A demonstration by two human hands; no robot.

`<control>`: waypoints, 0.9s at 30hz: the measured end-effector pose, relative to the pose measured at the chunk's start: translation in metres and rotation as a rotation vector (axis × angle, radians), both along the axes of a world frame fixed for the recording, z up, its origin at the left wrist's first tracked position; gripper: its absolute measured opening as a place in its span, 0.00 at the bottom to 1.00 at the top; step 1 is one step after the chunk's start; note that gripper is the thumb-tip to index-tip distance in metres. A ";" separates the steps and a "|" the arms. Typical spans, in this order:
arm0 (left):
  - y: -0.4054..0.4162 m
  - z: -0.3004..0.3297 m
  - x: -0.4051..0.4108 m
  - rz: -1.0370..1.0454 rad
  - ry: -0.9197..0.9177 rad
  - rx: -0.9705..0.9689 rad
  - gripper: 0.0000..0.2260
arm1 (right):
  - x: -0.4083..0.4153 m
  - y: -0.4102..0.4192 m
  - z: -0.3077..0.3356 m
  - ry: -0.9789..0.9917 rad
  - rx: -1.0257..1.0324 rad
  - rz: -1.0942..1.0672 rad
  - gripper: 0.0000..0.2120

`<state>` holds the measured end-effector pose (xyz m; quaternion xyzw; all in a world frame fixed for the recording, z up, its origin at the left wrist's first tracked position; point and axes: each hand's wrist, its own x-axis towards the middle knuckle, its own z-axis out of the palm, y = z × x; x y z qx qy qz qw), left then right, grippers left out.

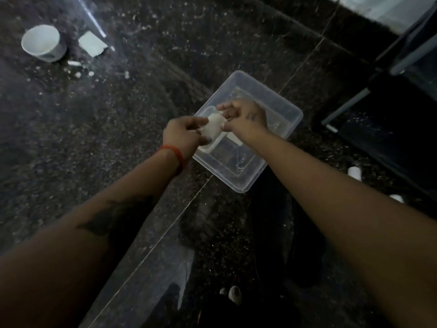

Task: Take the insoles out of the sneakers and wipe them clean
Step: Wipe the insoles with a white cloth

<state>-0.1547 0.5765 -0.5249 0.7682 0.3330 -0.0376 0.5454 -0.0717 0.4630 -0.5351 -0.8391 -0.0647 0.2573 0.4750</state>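
Over clear rectangular plastic tub (279, 110) on dark speckled stone floor (118, 138): my left hand (182, 133) and right hand (246, 114) both pinch wadded white cloth (212, 129), probably wringing so drips land inside. Insoles, sneakers not identifiable.

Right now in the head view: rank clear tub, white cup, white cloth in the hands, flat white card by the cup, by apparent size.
1. Clear tub, largest by far.
2. White cup.
3. White card and white cloth: look alike; the cloth is bunched between the left hand and right hand and partly hidden, so unranked.
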 end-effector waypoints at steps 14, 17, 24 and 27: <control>0.007 -0.044 0.023 -0.207 0.139 0.594 0.12 | 0.005 0.043 -0.034 -0.405 -0.548 0.508 0.11; 0.006 -0.044 0.025 -0.264 0.144 0.654 0.14 | 0.005 0.047 -0.024 -0.331 -0.705 0.691 0.14; -0.009 -0.022 0.022 -0.215 0.003 0.613 0.14 | -0.001 0.014 -0.018 -0.440 -0.440 0.507 0.13; -0.037 -0.004 0.008 -0.205 -0.134 0.553 0.17 | -0.008 -0.030 -0.001 -0.436 -0.243 0.337 0.14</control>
